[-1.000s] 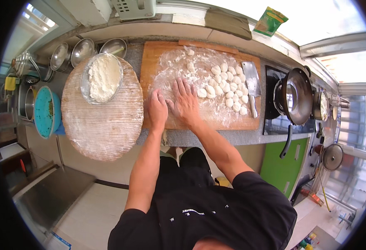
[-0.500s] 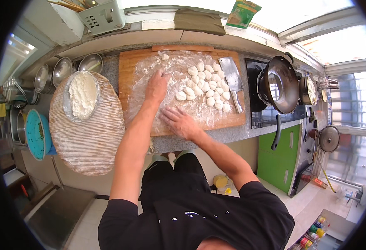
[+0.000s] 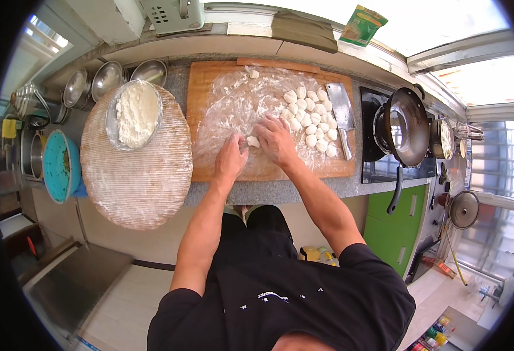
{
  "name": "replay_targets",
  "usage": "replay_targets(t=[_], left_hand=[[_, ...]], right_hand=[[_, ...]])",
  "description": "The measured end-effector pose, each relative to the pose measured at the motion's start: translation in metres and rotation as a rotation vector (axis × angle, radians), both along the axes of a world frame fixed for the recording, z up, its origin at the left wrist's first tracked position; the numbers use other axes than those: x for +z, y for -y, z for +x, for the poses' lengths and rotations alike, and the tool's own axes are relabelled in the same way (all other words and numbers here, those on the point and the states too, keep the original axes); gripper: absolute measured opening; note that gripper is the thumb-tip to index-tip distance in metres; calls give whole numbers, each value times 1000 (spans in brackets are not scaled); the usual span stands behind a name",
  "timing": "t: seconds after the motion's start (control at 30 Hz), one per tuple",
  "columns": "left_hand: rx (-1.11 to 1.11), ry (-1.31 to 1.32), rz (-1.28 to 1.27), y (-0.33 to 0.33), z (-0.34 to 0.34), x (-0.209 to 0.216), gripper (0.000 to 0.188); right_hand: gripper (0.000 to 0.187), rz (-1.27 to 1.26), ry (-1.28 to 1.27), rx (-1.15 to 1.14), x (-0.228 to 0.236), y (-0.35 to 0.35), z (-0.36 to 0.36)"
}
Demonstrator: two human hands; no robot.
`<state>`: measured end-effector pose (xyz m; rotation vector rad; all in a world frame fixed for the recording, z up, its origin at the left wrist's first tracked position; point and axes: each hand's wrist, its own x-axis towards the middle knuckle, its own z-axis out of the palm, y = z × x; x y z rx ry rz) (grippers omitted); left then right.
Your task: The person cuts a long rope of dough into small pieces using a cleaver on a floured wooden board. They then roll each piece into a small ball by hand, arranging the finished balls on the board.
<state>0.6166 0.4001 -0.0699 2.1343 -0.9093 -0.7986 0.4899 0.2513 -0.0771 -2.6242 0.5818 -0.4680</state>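
Observation:
A small piece of dough (image 3: 253,141) lies on the floured wooden board (image 3: 201,88) between my two hands. My left hand (image 3: 232,157) is just left of it, thumb and fingers apart, holding nothing that shows. To its right, my right hand (image 3: 277,140) lies low over the board with its fingers stretched forward, beside the group of dough pieces (image 3: 311,120); what is under its palm is hidden. These several rounded, floury pieces cover the right part of the board. Another lump of dough (image 3: 254,74) sits alone near the far edge.
A cleaver (image 3: 341,108) lies along the board's right side. Beyond it, a wok (image 3: 407,126) stands on the black stove. At left, a bowl of flour (image 3: 135,114) rests on a round ridged tray (image 3: 134,187). A turquoise basin (image 3: 61,167) and metal bowls (image 3: 108,81) are further left.
My left hand has come back toward the near side of the board. My right hand has moved forward and right. A dough piece now shows between them. The whole view has shifted slightly.

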Motion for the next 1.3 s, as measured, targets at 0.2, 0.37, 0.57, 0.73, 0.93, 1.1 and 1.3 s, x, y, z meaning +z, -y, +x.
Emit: replay_targets(t=[0.2,0.37,0.57,0.73,0.93,1.1,1.3], left_hand=[[-56,130,-85,-10,-6,-6,36],[-36,76,-52,-9,-10,0,32],[-33,137,-94,-12,-9,-5,27],[176,-15,-162,-17,-3,-17,27],[461,-94,-222,-24,7,4,34],[526,3,-255,-33,12,-11,39],[591,24,-298,-28,15,-9,40]], right_hand=[[20,210,-43,101,10,-21,-2],[21,441,58,-132,-1,-39,-5],[21,362,26,-102,1,-41,-10],[23,329,116,-189,10,-34,5],[48,0,-3,-34,11,-38,61],[78,-86,-269,77,-2,-54,73],[77,-44,-259,29,-3,-55,77]])
